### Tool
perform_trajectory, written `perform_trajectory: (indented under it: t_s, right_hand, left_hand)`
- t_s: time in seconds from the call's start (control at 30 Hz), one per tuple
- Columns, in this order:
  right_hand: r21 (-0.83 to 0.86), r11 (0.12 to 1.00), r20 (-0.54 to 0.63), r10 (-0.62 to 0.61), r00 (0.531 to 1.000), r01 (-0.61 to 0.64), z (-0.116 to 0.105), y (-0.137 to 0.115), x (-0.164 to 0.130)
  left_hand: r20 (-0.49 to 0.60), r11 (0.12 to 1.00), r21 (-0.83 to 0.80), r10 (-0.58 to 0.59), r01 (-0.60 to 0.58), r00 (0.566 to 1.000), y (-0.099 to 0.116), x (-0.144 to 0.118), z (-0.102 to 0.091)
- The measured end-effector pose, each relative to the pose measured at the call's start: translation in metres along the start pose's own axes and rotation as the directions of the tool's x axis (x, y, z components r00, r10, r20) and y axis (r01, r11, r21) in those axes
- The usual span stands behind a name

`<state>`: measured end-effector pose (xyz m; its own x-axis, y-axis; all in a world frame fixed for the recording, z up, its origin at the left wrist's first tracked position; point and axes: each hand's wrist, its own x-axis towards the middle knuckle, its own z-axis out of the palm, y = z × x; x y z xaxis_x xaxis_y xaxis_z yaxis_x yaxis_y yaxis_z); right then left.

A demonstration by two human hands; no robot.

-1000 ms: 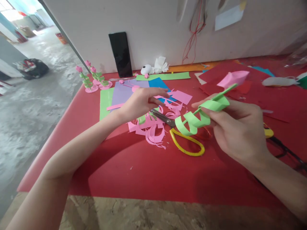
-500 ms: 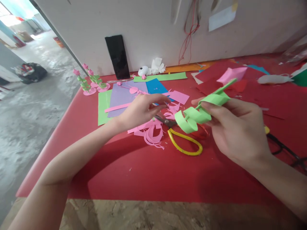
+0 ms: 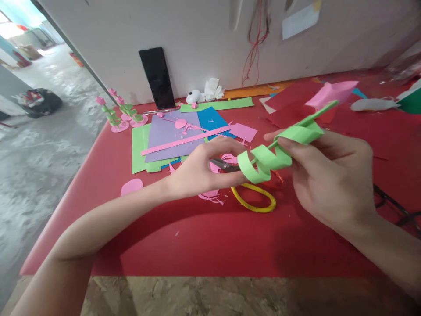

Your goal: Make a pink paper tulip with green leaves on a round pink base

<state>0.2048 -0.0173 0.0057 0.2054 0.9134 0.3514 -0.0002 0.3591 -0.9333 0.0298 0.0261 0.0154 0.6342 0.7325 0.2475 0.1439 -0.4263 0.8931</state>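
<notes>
A paper flower with a pink bud (image 3: 332, 94), a green stem and a green paper strip (image 3: 279, 151) coiled round it is held at a slant. My right hand (image 3: 332, 175) pinches its stem and coil between thumb and fingers. At the coil's lower left end is my left hand (image 3: 210, 166), thumb and forefinger apart in a curve, their tips partly hidden behind the green loop. Below lie scissors with yellow handles (image 3: 255, 199), their blades partly behind my left hand. Pink paper scraps (image 3: 210, 197) lie beside them.
Finished paper flowers (image 3: 113, 116) stand at the back left. A black phone (image 3: 158, 79) leans on the wall. Purple (image 3: 174, 131), blue and green paper sheets lie behind my left hand, a pink paper oval (image 3: 131, 186) near my forearm. Red sheets (image 3: 292, 103) lie back right.
My left hand has moved right and slightly down to the coil's lower end, uncovering the pink strip and the pink oval. The flower has shifted slightly right in my right hand.
</notes>
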Motion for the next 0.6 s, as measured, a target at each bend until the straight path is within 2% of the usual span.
perform_trajectory:
  t_s: [0.17, 0.3, 0.5, 0.6]
  right_hand:
    - [-0.06, 0.997, 0.009, -0.038, 0.999, 0.039, 0.0, 0.002, -0.002]
    - [-0.104, 0.994, 0.009, -0.037, 0.999, 0.038, 0.001, 0.003, -0.004]
    - [-0.013, 1.0, -0.021, 0.008, 1.0, -0.009, 0.001, 0.0, -0.001]
    - [0.03, 0.998, -0.064, 0.05, 0.997, -0.048, 0.002, -0.002, 0.003]
  left_hand:
    - [-0.074, 0.999, -0.045, 0.004, -0.008, 0.997, -0.003, -0.002, 0.005]
    - [-0.133, 0.994, 0.064, 0.092, -0.084, 0.987, -0.007, -0.002, 0.007]
    - [-0.12, 0.957, 0.175, 0.254, -0.232, 0.96, -0.012, -0.002, 0.005]
    - [-0.151, 0.957, 0.188, 0.252, -0.223, 0.956, -0.012, -0.001, 0.003]
